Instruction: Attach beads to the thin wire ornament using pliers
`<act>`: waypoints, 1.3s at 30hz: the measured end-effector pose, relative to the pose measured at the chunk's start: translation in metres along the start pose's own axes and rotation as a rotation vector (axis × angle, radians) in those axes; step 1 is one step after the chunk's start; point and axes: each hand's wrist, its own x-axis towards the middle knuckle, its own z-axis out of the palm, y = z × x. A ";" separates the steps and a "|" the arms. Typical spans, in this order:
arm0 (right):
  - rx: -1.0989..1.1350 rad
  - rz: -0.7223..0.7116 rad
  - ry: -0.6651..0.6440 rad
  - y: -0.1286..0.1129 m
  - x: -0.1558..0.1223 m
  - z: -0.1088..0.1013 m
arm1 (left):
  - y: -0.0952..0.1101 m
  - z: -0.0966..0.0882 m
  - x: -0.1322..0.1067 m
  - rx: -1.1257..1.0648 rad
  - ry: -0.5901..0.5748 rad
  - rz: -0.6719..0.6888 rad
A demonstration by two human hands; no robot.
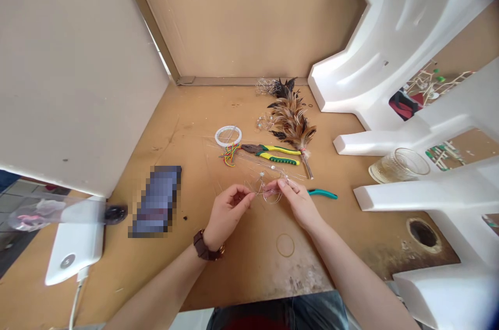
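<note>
Wire point(272, 202): thin, looped, held up btwn both hands just above table point(241, 280), approx mid-view. Small clear bits near its top; too fine to tell more.

L hand point(226, 210): thumb + index together, pinching wire at its L side; other fingers curled in. Watch point(206, 247) on L wrist, dark strap.

R hand point(304, 204): thumb + index tips together on wire's R side, slightly higher in view than L tips.

Teal handle point(323, 194) just R of R hand; rest of it hidden, can't tell which tool.

Beyond hands: pliers point(278, 157), yellow/green grips to R, head pointing L toward white ring point(217, 139). Multicol. threads point(231, 155) at ring's near edge. Feather bundle point(292, 117) behind pliers, stem toward person. Two wire tangles beside it: small one point(265, 122) at its L, bigger one point(267, 86) at far end.

Near side: rubber band point(286, 256) flat btwn forearms.

L: phone point(158, 200), blurred; then white power bank point(74, 252) w/ cable point(74, 301), clear bottle point(66, 213) lying across it.

R: glass point(399, 166) btwn arms of white plastic frame point(413, 197).
</note>
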 end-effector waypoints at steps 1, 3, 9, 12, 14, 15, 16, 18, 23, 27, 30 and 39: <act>-0.022 -0.012 0.006 0.000 -0.001 0.001 | 0.001 0.000 0.000 -0.001 -0.014 -0.016; -0.064 -0.046 0.024 0.000 -0.002 0.003 | 0.003 0.001 0.000 -0.013 -0.035 -0.051; -0.268 -0.216 0.065 0.004 -0.004 0.006 | 0.003 0.002 0.000 -0.015 -0.050 -0.107; -0.342 -0.292 0.050 0.001 -0.005 0.008 | 0.002 0.002 0.000 0.014 -0.035 -0.095; -0.342 -0.320 0.004 -0.003 -0.006 0.009 | 0.003 0.002 0.000 0.040 -0.004 -0.076; -0.334 -0.320 -0.030 -0.004 -0.007 0.009 | 0.003 0.002 0.000 0.052 0.012 -0.062; -0.319 -0.307 -0.070 -0.005 -0.008 0.010 | 0.003 0.002 0.000 0.062 0.026 -0.044; -0.254 -0.250 -0.155 -0.005 -0.009 0.009 | 0.003 0.001 0.000 0.086 0.040 -0.001; 0.041 -0.145 -0.330 0.002 -0.010 0.005 | 0.001 -0.001 -0.002 0.162 0.032 0.094; -0.067 -0.163 -0.167 0.006 -0.008 0.010 | 0.001 0.001 -0.004 0.199 -0.001 0.121; -0.252 -0.189 0.037 0.009 -0.007 0.017 | 0.001 0.003 -0.006 0.205 -0.050 0.120; -0.465 -0.276 0.042 0.019 -0.010 0.017 | -0.002 0.007 -0.008 0.177 -0.041 0.074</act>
